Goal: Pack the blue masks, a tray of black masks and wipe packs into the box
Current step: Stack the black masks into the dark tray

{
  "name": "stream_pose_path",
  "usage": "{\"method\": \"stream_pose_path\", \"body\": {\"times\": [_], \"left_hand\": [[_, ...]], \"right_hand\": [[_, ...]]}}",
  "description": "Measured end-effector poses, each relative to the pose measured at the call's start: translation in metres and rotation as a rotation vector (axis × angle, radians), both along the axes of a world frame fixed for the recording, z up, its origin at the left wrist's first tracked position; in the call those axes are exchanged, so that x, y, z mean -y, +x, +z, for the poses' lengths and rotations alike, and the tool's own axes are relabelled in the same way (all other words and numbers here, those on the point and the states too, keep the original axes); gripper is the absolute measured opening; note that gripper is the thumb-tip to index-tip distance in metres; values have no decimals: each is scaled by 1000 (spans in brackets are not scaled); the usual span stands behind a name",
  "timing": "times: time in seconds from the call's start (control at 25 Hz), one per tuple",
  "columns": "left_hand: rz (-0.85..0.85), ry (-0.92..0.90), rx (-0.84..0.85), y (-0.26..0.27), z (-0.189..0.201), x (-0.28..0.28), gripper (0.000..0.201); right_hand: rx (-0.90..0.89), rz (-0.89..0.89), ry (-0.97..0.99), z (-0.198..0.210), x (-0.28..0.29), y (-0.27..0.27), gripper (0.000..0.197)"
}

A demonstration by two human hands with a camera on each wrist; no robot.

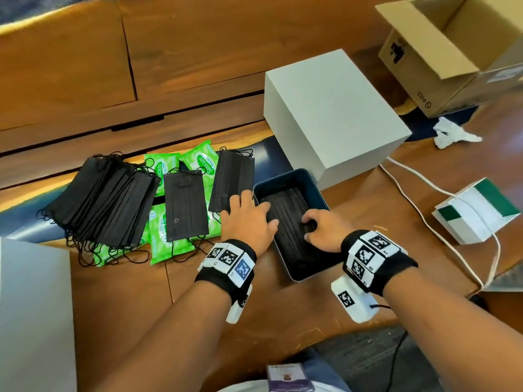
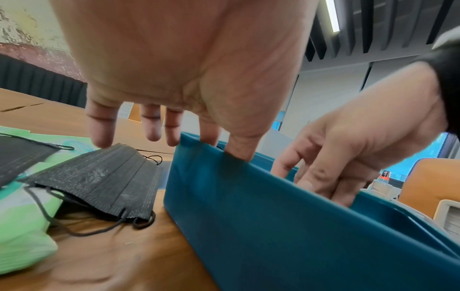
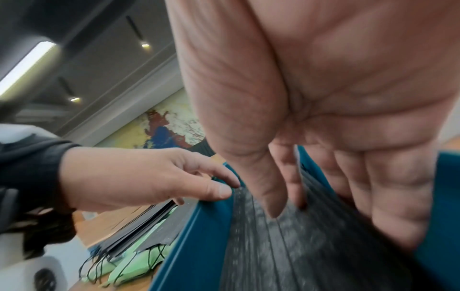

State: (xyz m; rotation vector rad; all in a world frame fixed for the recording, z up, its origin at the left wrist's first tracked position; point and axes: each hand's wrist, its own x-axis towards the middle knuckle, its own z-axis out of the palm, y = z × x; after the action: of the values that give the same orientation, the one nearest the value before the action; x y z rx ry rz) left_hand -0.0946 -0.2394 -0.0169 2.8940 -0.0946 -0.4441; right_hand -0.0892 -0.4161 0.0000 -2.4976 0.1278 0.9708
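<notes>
Both hands were at the teal tray (image 1: 294, 274) on the counter (image 1: 119, 290): right hand (image 1: 322, 227) curled, pressing the black masks (image 1: 288, 210) inside, left hand (image 1: 249, 219) spread flat over its rim; loose ear loops could snag and spill.

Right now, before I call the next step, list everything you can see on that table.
tray: one, dark teal, centre of the table, holds black masks
black masks in tray: a stack, count unclear
loose black masks: fanned pile at left, plus two small stacks on the wipes
wipe packs: green, several, partly hidden under masks
white box: one, closed, behind the tray
cardboard box: one, brown, open, far right
green-and-white box: one, right
white cable: right
left hand: over the tray's left rim
right hand: pressing masks in tray
</notes>
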Motion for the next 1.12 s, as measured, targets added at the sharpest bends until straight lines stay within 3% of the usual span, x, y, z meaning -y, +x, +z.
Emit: {"method": "stream_pose_path", "body": {"times": [0.08,0.16,0.36,0.68,0.92,1.12], "left_hand": [[2,-9,-4,1,0,1,46],[9,-16,-20,1,0,3,46],[11,-18,-67,3,-1,3,48],[-27,-96,-132,3,-2,-6,52],[-38,-315,-68,6,1,-38,54],[35,-354,-45,10,-6,-76,46]], "right_hand": [[40,78,-75,15,-2,0,34],[98,97,-76,22,-6,2,21],[-129,239,-54,4,-23,-3,20],[-179,222,-15,8,-31,4,20],[-124,108,256,51,-57,35,23],[-74,-204,557,55,-108,52,17]]}}
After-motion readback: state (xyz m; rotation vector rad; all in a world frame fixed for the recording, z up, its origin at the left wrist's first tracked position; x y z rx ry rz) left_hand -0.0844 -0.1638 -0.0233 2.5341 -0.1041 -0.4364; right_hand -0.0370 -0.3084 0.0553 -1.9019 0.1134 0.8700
